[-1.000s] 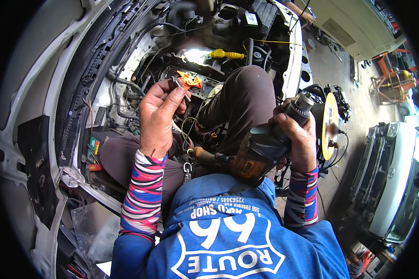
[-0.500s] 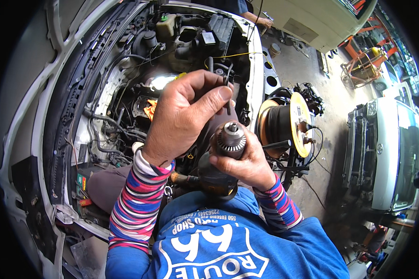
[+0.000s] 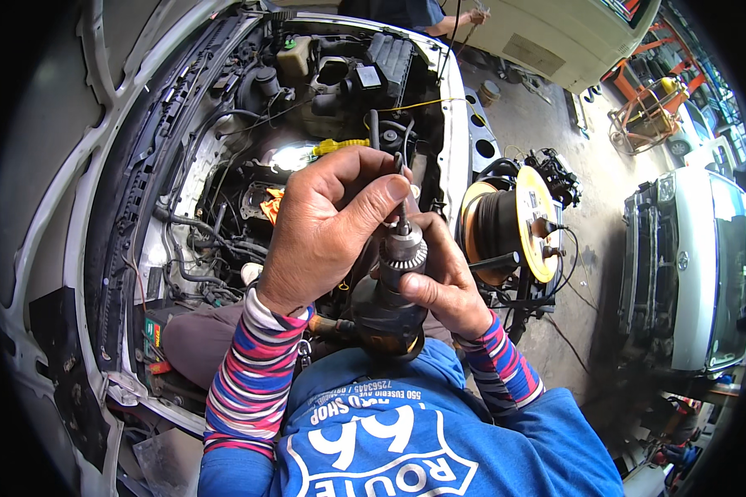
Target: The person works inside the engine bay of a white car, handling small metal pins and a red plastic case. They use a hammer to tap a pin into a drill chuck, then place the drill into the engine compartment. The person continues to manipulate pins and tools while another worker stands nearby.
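My left hand (image 3: 327,215) is closed around a thin dark drill bit (image 3: 400,207), thumb against the fingers, with the bit's lower end at the mouth of the chuck (image 3: 403,251). My right hand (image 3: 446,286) is wrapped round the front of the dark power drill (image 3: 381,315), just below the chuck, holding it pointed upward over my lap. Behind my hands in the engine bay are a lit yellow work lamp (image 3: 336,147) and an orange rag (image 3: 272,207), partly hidden by my left hand.
I sit inside a white car's engine bay (image 3: 453,132). A yellow cable reel (image 3: 539,228) stands at its right. Beyond are a white car (image 3: 692,273), an orange-red wheeled frame (image 3: 638,120) and a white vehicle body (image 3: 555,37). A co-worker's hand (image 3: 475,18) shows at the top.
My left hand has come rightward to the drill, and the bit now meets the chuck. My right hand has swung the drill inward from the right, chuck upward.
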The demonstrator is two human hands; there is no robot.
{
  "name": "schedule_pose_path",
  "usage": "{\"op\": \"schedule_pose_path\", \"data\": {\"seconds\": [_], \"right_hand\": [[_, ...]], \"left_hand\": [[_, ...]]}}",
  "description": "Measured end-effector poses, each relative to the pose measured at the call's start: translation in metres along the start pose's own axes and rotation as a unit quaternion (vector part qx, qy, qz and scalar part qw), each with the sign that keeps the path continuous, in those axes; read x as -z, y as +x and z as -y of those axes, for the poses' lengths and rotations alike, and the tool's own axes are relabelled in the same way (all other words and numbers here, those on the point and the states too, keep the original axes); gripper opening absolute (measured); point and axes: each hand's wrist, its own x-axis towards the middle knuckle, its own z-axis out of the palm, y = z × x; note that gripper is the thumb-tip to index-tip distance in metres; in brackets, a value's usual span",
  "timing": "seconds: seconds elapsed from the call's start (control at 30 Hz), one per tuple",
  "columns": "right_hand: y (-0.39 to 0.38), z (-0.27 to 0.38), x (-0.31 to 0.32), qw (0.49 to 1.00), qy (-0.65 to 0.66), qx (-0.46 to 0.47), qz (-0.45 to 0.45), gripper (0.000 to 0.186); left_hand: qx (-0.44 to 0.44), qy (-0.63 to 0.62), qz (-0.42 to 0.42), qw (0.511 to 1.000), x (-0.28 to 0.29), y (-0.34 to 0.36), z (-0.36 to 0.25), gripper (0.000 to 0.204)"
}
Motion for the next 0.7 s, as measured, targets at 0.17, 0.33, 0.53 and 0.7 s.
{"op": "schedule_pose_path", "data": {"seconds": [0.17,0.33,0.53,0.7], "right_hand": [[-0.002,-0.004,-0.001,0.996,0.079,-0.043,0.02,0.042],[0.012,-0.023,0.003,0.983,-0.138,0.124,-0.006,0.043],[0.023,-0.024,-0.004,0.991,-0.027,0.093,-0.098,0.031],[0.01,-0.02,0.001,0.997,-0.009,0.069,-0.041,0.041]], "left_hand": [[-0.002,0.024,-0.011,1.0,0.006,0.0,0.003,0.017],[0.039,0.071,-0.058,0.995,0.007,0.005,0.0,0.02],[-0.005,0.112,0.004,0.994,0.0,0.009,-0.003,0.015],[0.026,0.052,-0.002,0.998,0.002,0.01,-0.004,0.013]]}}
